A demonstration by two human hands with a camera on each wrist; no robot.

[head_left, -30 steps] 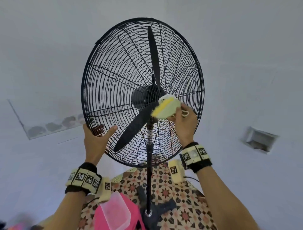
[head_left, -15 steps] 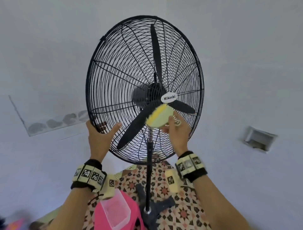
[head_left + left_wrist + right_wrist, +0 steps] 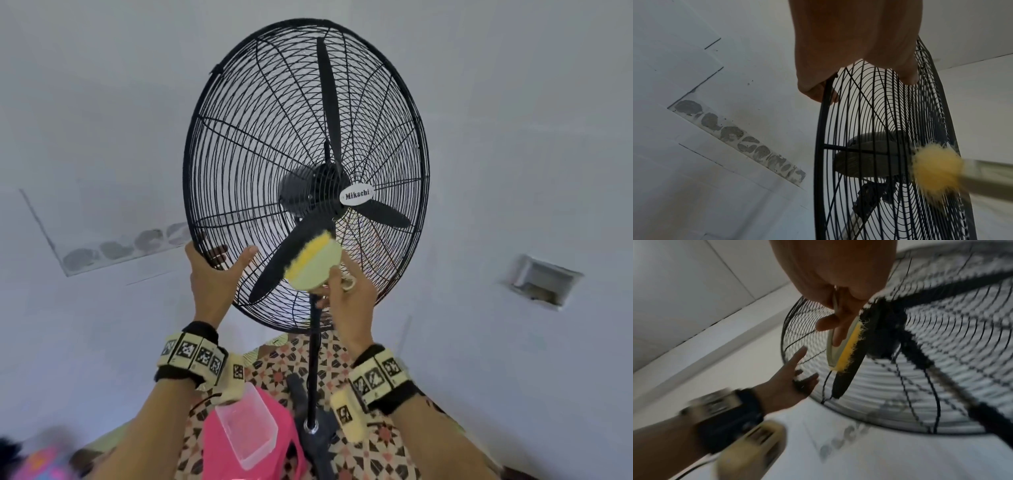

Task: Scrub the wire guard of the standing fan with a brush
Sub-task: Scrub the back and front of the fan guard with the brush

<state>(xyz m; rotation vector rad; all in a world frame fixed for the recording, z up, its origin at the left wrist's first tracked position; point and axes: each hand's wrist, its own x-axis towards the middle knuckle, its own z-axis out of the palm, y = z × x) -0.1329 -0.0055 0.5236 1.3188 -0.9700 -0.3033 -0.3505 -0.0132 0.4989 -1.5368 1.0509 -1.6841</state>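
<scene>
A black standing fan fills the head view, its round wire guard (image 3: pixel 260 144) tilted toward me, with three black blades and a white badge at the hub. My right hand (image 3: pixel 349 294) grips a pale green scrub brush (image 3: pixel 313 265) with yellow bristles, pressed against the lower front wires below the hub. The brush (image 3: pixel 844 347) lies flat along the guard (image 3: pixel 941 353) in the right wrist view. My left hand (image 3: pixel 214 274) holds the guard's lower left rim, thumb on the front wires and fingers behind. The rim (image 3: pixel 821 129) runs under that hand (image 3: pixel 838 56), and the blurred brush (image 3: pixel 935 168) shows at right.
The fan's black pole (image 3: pixel 313 359) drops to a base on a patterned tile floor (image 3: pixel 383 455). A pink stool (image 3: pixel 219 442) with a clear plastic tub (image 3: pixel 246 428) on it stands just left of the base. White walls surround; a recessed wall box (image 3: pixel 541 281) sits at right.
My right hand has slid the brush down and left across the guard, from the hub badge to below it, uncovering the badge. My left hand keeps its hold on the rim.
</scene>
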